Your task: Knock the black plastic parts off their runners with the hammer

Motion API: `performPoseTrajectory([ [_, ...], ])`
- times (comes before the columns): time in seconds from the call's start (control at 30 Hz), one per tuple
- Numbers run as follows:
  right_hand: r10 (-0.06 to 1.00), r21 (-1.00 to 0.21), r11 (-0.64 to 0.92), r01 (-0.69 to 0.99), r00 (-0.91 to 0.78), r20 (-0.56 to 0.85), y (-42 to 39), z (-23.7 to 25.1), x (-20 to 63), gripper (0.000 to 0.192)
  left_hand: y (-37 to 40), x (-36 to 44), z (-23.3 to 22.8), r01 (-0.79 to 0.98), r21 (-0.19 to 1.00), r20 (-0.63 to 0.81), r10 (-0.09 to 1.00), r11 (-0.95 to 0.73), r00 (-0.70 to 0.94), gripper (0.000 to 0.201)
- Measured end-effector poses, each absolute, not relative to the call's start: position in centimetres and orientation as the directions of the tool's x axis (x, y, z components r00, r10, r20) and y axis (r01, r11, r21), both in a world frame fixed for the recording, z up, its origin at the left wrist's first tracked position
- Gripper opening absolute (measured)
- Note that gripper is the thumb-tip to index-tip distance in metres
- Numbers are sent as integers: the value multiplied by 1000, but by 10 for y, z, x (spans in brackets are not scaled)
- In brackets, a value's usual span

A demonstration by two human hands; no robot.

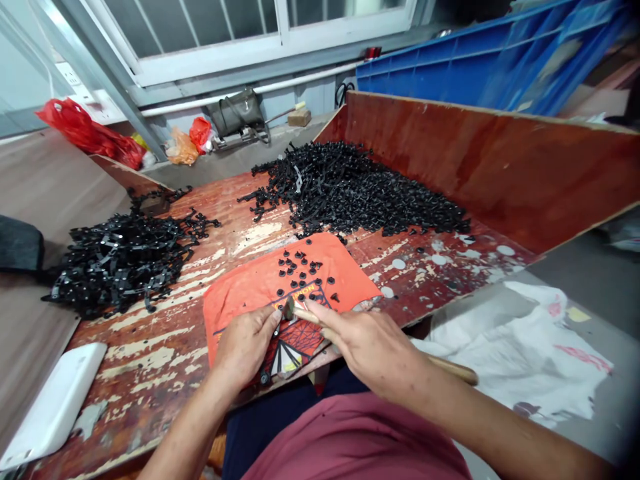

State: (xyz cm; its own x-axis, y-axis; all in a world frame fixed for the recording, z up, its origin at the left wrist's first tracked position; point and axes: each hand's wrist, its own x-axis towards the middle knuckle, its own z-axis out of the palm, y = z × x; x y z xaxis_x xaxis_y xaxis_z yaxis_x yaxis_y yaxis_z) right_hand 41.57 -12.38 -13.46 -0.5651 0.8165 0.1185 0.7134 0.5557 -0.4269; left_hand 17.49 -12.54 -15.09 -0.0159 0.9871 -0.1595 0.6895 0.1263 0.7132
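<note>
My right hand (373,343) is closed round the wooden handle of a small hammer (455,369), whose dark metal head is close to my left fingertips. Between thumb and forefinger, my left hand (244,343) pinches a small black part (277,329); its far end is partly hidden by the fingers. Both hands are over an orange cloth (235,290) with a printed pattern at the table's front edge. Several small black round-headed pieces (303,275) lie scattered on the cloth just beyond my fingers.
A big heap of black pieces (340,190) lies behind the cloth, beside a red-brown board (480,153). At left is a pile of black linked strips (125,257) and a white power bank-like block (55,407). A white plastic bag (500,340) lies at right, below a blue crate (450,67).
</note>
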Motion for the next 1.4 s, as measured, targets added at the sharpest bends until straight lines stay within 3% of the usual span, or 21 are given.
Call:
performPoseTrajectory([
  [0.27, 846, -517, 487, 704, -527, 79, -120, -135, 415, 46, -125, 176, -146, 688, 719, -158, 987, 100, 21, 38],
  [0.43, 907, -846, 295, 444, -407, 103, -101, -126, 413, 24, -125, 180, -135, 613, 790, -137, 969, -18, 205, 44],
  [0.53, 884, -968, 148, 203, -466, 38, -90, -131, 402, 18, -124, 187, -129, 587, 805, -98, 957, -86, 274, 42],
  [0.67, 800, -998, -62, 15, -597, -59, -89, -141, 387, 19, -121, 188, -117, 584, 792, -63, 927, -179, 370, 38],
  [0.77, 816, -984, -180, 1, -558, -150, -96, -140, 381, 20, -120, 184, -107, 718, 642, -5, 935, -269, 355, 35],
  [0.87, 909, -992, -128, -16, -403, -110, -103, -135, 375, 14, -123, 180, -104, 869, 472, 80, 989, -147, 124, 36],
  [0.9, 930, -996, -85, -15, -361, -74, -105, -134, 372, 12, -125, 179, -105, 875, 477, 66, 996, -83, 58, 40],
  [0.97, 946, -1000, -21, 9, -324, -22, -108, -133, 367, 10, -131, 180, -109, 792, 610, -45, 999, 16, 15, 45],
  [1.07, 932, -998, -17, 61, -362, -38, -112, -136, 359, 11, -136, 183, -116, 363, 909, -228, 973, 205, 22, 49],
  [1.17, 912, -997, -20, 77, -408, -50, -114, -140, 360, 12, -131, 179, -119, -7, 947, -322, 947, 322, -17, 45],
  [1.27, 934, -994, 7, 106, -357, -32, -113, -144, 375, 21, -116, 166, -122, 7, 948, -316, 943, 319, -107, 41],
  [1.4, 942, -984, -22, 178, -325, -80, -113, -150, 404, 32, -95, 154, -126, 145, 907, -390, 919, 395, -62, 48],
])
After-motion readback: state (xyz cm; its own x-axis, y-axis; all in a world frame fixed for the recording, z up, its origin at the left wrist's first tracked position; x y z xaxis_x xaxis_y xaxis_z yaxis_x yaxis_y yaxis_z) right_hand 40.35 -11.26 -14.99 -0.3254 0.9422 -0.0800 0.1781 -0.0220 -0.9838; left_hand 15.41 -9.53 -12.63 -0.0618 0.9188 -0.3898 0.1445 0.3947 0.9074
